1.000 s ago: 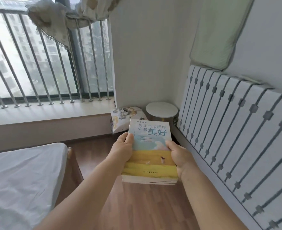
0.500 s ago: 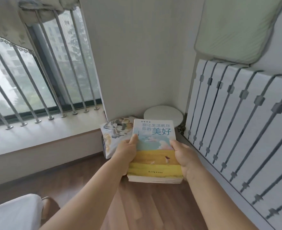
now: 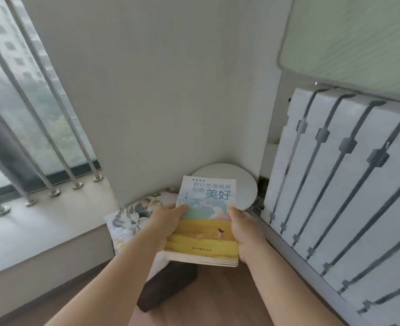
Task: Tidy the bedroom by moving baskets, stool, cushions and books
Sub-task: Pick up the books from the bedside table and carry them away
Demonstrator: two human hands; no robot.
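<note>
Item: books (image 3: 206, 222), small paperback stack, centre frame. Likely light, flexible, slidable. Left hand (image 3: 168, 225) and right hand (image 3: 243, 231) grip opposite edges; support underneath.

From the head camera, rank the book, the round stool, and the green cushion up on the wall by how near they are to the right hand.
1. Book: held in the right hand.
2. Stool: in the corner, just beyond the book.
3. Green cushion: high up at the right.
</note>
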